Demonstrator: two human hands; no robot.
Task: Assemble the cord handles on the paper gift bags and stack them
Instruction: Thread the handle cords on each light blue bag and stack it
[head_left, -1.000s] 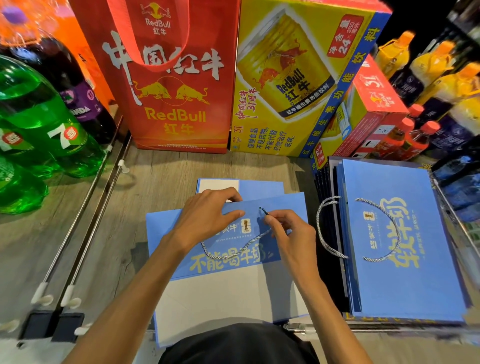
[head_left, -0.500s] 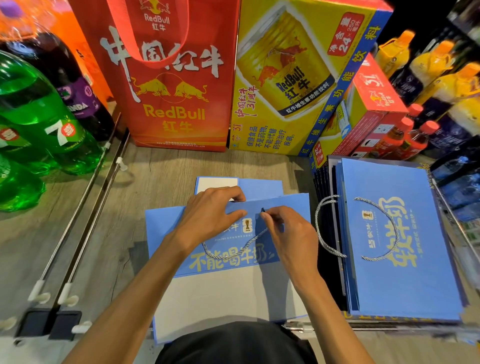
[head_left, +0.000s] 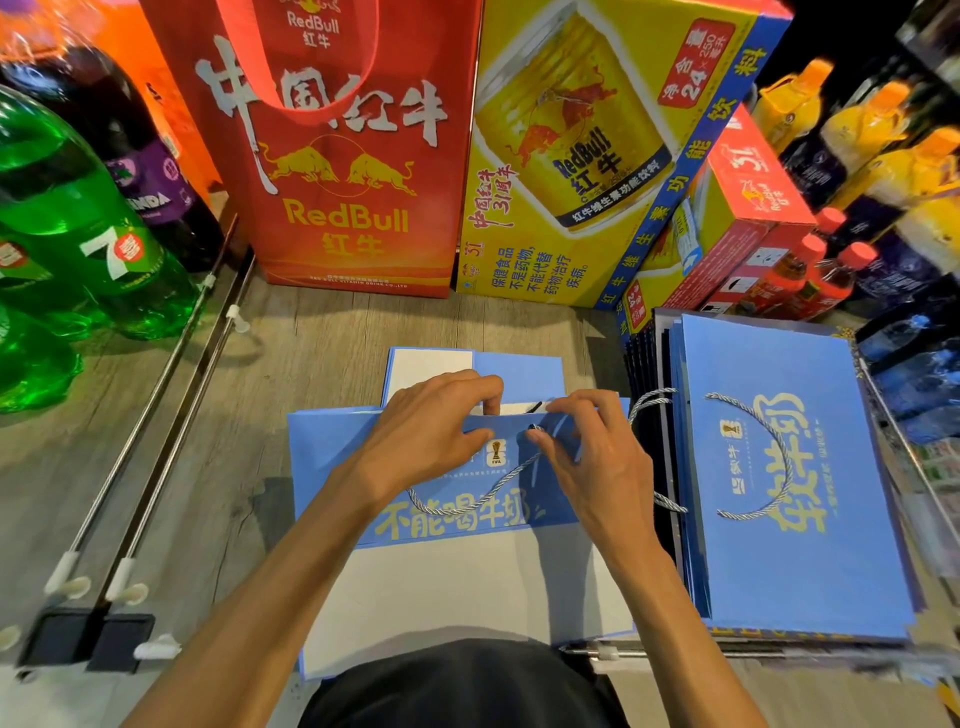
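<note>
Since the prior frame, the right hand (head_left: 597, 467) had brought the cord (head_left: 483, 493) tip to the top edge of the blue bag (head_left: 332, 467), pinching it. The left hand (head_left: 431, 431) pinched the rim. The bag lay flat beside the finished stack (head_left: 789, 571). Risk: the tip misses the hole if the rim shifts.

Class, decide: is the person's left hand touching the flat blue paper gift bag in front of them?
Touching. Head view shows the left hand gripping the top edge of the flat blue paper gift bag, thumb on front.
</note>
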